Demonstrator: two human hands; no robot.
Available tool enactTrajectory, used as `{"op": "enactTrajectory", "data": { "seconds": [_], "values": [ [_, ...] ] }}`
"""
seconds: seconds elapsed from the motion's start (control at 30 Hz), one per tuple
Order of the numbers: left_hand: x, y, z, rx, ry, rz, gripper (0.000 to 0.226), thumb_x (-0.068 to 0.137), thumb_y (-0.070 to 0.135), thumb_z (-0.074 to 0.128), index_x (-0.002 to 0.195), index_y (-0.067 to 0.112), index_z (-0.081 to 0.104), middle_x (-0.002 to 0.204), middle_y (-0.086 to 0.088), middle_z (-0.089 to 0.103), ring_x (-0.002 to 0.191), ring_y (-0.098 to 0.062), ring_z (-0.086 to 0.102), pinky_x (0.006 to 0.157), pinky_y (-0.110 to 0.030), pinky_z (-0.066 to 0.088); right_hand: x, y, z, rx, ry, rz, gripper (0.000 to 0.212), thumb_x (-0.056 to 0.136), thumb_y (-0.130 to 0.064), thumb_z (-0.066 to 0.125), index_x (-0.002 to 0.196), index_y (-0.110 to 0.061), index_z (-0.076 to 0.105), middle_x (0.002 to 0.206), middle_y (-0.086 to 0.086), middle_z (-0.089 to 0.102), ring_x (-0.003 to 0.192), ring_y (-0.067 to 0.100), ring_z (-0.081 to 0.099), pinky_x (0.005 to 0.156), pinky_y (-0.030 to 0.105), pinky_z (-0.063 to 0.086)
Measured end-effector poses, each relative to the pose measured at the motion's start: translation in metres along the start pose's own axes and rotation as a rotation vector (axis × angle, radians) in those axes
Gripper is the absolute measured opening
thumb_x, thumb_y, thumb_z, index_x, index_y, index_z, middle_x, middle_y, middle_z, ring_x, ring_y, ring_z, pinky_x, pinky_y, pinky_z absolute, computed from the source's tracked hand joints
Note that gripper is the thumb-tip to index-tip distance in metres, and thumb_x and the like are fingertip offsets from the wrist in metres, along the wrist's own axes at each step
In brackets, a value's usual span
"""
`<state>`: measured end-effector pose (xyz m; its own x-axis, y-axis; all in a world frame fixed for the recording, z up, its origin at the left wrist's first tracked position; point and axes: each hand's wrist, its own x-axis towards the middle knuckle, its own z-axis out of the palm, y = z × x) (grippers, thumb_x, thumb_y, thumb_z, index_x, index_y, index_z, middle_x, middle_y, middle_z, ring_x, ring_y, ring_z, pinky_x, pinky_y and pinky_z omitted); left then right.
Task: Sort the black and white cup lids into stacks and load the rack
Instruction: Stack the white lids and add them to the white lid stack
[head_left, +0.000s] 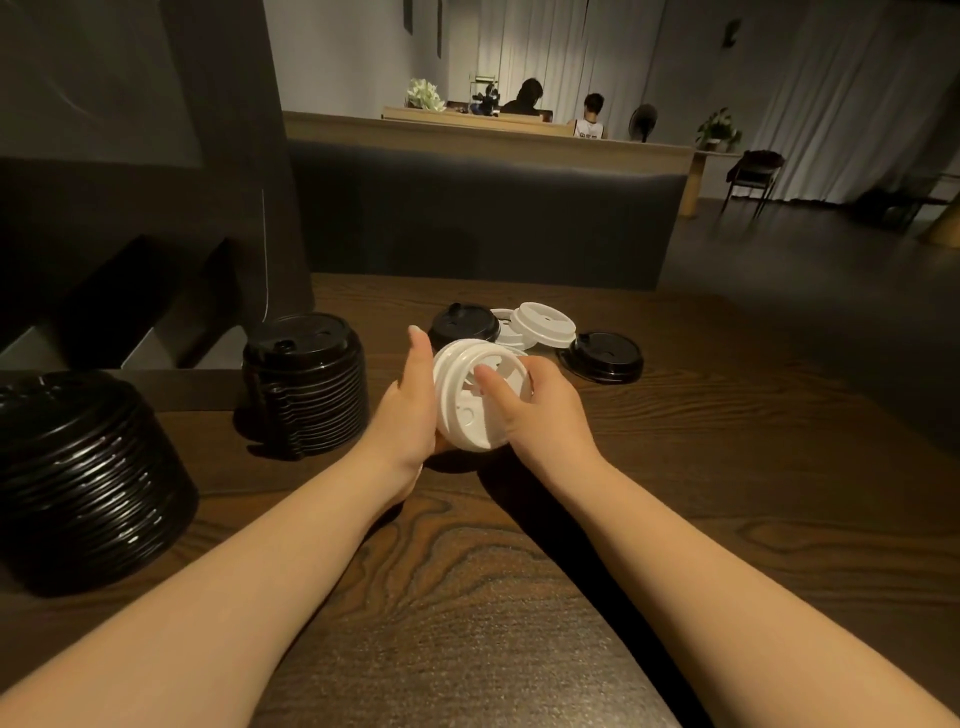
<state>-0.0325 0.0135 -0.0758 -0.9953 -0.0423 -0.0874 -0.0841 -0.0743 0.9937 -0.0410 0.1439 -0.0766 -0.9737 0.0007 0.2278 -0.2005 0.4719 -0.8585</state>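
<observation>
A small stack of white lids (470, 410) is tilted on its side just above the wooden table (727, 493), held between both hands. My left hand (413, 410) cups its left side and underside. My right hand (540, 410) grips the right side, thumb across the top lid's face. Behind them lie loose lids: a black lid (464, 323), two white lids (540, 323), and another black lid (602, 357). Two tall stacks of black lids stand at the left, one near the middle (306, 379), one at the table's left edge (88, 478).
A dark rack-like structure (130, 306) stands behind the table at the left. A dark padded bench back (483, 213) runs behind the table. Two people sit far off at a counter. The floor drops away at the right.
</observation>
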Motion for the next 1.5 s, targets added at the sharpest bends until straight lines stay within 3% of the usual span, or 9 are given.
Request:
{"op": "enactTrajectory", "data": {
  "seconds": [0.17,0.3,0.4,0.67,0.8,0.93,1.27,1.37,1.5],
  "values": [
    [-0.005,0.003,0.000,0.002,-0.154,0.002,0.077,0.068,0.073,0.043,0.118,0.018,0.061,0.106,-0.008,0.072,0.101,-0.022,0.068,0.093,-0.041,0.052,0.002,0.004,0.000,-0.019,0.005,-0.029,0.041,0.088,-0.051,0.056,0.117,-0.024,0.050,0.119,-0.001,0.055,0.106,0.014,0.054,0.086,0.029,0.045],
    [-0.008,-0.001,-0.001,0.046,-0.193,0.069,0.010,0.091,0.027,0.059,0.094,0.020,0.065,0.081,0.002,0.071,0.080,-0.014,0.066,0.079,-0.035,0.052,0.003,0.002,-0.001,0.041,0.005,-0.030,0.027,0.088,-0.045,0.060,0.106,-0.029,0.049,0.114,-0.004,0.055,0.104,0.013,0.054,0.077,0.025,0.043],
    [-0.006,-0.003,-0.004,0.075,-0.254,0.095,0.022,0.091,0.007,0.058,0.110,0.018,0.063,0.096,-0.004,0.072,0.086,-0.016,0.069,0.071,-0.029,0.055,0.006,0.002,-0.005,0.126,-0.018,0.021,0.021,0.089,-0.039,0.061,0.103,-0.025,0.055,0.102,-0.008,0.058,0.095,0.008,0.056,0.071,0.021,0.043],
    [0.007,0.000,-0.013,-0.112,-0.141,-0.017,0.029,0.087,0.017,0.065,0.116,0.023,0.059,0.114,-0.006,0.067,0.105,-0.022,0.066,0.082,-0.035,0.056,0.015,0.006,-0.020,0.433,-0.178,0.172,0.023,0.094,-0.026,0.057,0.110,-0.013,0.067,0.099,0.003,0.072,0.092,0.014,0.069,0.073,0.025,0.057],
    [0.011,-0.001,-0.015,-0.104,-0.008,0.016,0.014,0.089,0.013,0.064,0.099,0.023,0.062,0.103,-0.005,0.070,0.094,-0.018,0.069,0.078,-0.033,0.056,0.019,0.013,-0.022,0.076,-0.049,-0.005,0.030,0.100,-0.038,0.042,0.096,-0.019,0.064,0.091,-0.006,0.064,0.085,0.007,0.059,0.071,0.020,0.045],
    [0.013,0.002,-0.022,-0.088,0.075,0.081,0.017,0.089,0.015,0.064,0.095,0.029,0.058,0.101,0.001,0.067,0.093,-0.014,0.065,0.075,-0.029,0.055,0.024,0.021,-0.024,-0.319,-0.314,-0.179,0.037,0.104,-0.035,0.031,0.110,-0.014,0.062,0.113,-0.003,0.061,0.104,0.013,0.052,0.092,0.034,0.039],
    [0.013,0.000,-0.021,-0.213,0.050,-0.023,0.011,0.091,0.018,0.062,0.102,0.018,0.065,0.100,-0.004,0.072,0.093,-0.017,0.068,0.079,-0.032,0.055,0.024,0.025,-0.041,-0.292,-0.305,-0.160,0.026,0.082,-0.027,0.072,0.069,-0.006,0.064,0.094,-0.004,0.065,0.090,0.007,0.059,0.084,0.028,0.049],
    [0.015,0.001,-0.023,-0.234,0.069,-0.029,0.010,0.092,0.014,0.060,0.102,0.017,0.062,0.102,-0.006,0.070,0.092,-0.018,0.068,0.076,-0.033,0.056,0.022,0.023,-0.035,-0.261,-0.321,-0.161,0.015,0.081,-0.024,0.074,0.087,-0.015,0.064,0.102,-0.004,0.059,0.095,0.008,0.057,0.087,0.027,0.049],
    [0.015,0.002,-0.025,-0.209,0.076,-0.017,0.015,0.093,0.014,0.060,0.106,0.019,0.057,0.106,-0.005,0.067,0.097,-0.018,0.065,0.082,-0.037,0.055,0.023,0.021,-0.035,-0.385,-0.261,-0.118,0.055,0.086,-0.043,0.065,0.131,-0.014,0.053,0.135,0.002,0.049,0.123,0.015,0.047,0.104,0.031,0.041]
  ]
}}
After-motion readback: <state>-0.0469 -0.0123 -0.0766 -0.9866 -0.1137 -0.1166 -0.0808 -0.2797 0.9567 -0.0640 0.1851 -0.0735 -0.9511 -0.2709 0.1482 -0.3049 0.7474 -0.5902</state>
